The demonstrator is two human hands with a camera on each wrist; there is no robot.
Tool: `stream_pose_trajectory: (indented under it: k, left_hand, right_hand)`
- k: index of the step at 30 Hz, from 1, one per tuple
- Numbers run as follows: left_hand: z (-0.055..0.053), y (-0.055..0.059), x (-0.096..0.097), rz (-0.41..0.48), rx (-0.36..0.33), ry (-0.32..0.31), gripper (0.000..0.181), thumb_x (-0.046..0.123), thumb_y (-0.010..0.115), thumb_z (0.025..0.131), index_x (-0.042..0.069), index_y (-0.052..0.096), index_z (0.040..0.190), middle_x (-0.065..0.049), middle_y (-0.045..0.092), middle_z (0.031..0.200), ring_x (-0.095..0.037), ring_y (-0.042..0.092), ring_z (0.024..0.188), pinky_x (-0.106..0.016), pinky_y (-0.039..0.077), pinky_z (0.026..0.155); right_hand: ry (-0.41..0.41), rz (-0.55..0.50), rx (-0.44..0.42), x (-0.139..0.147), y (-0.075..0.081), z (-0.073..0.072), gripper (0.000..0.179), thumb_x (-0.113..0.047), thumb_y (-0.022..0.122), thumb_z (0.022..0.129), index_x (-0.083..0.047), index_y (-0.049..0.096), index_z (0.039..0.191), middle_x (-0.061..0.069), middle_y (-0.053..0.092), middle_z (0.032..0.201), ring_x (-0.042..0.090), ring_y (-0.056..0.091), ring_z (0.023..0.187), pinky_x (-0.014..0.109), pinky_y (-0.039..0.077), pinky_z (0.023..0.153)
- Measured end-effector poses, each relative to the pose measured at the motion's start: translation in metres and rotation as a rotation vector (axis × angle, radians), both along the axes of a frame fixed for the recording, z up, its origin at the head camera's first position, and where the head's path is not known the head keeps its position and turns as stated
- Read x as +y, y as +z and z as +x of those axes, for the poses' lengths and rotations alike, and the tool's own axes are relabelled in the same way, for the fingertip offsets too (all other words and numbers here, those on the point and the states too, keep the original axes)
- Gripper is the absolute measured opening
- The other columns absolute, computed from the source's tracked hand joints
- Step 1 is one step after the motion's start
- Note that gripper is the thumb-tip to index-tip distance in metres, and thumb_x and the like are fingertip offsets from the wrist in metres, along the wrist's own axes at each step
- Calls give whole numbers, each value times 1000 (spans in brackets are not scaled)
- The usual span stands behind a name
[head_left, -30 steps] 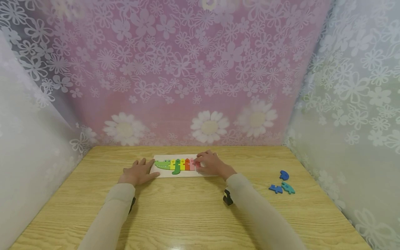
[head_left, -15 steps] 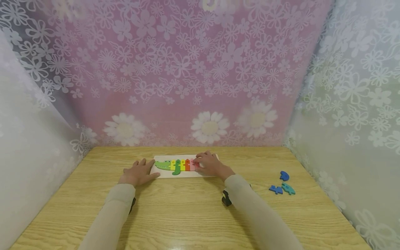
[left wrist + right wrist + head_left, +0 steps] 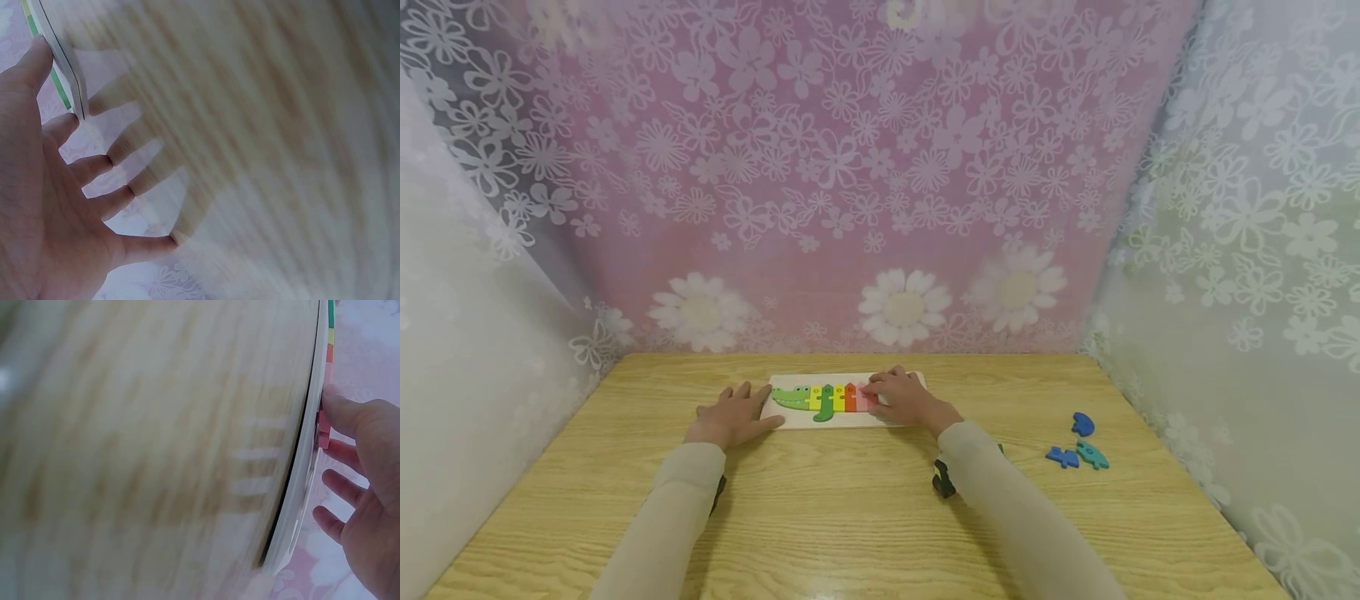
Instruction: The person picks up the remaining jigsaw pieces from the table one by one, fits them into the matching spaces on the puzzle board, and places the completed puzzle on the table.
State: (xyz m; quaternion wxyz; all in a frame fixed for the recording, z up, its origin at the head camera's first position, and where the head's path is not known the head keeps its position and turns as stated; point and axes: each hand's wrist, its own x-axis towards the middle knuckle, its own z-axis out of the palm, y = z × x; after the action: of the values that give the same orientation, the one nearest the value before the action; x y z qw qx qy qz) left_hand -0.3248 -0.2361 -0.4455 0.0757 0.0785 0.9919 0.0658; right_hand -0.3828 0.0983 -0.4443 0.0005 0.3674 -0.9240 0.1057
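A white puzzle board (image 3: 805,422) lies on the table with a crocodile puzzle (image 3: 792,397) on it: green head, then yellow, green, orange-red and pink body pieces. My left hand (image 3: 730,417) rests with fingers spread at the board's left end; thumb and index finger touch its edge (image 3: 65,69). Over the right part of the board, my right hand (image 3: 908,398) pinches a reddish-pink puzzle piece (image 3: 324,430) between thumb and index finger, right beside the light pink piece (image 3: 862,402). Its other fingers are loosely bent. The board's right portion is partly hidden under this hand.
To the right on the wooden table (image 3: 850,517) lie three loose pieces: a dark blue rounded one (image 3: 1082,424), a blue one (image 3: 1063,457) and a teal one (image 3: 1092,455). Flowered curtains (image 3: 880,208) stand behind and at both sides.
My right hand has shifted slightly left, and the reddish-pink piece now sits closer against the light pink one. My left hand has stayed at the board's left end.
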Motion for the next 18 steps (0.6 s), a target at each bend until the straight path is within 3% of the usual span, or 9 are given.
stream_pose_trajectory:
  k: [18]
  left_hand:
    - [1,1,1,4,-5,-4,86,73,42,100,19,28,165,-28,28,166,-62,26,148,-91,31,95]
  right_hand:
    - [-6,19,-8,0,0,-2,40,-27,60,104,-14,65,142,14,59,150,40,51,127,63,42,100]
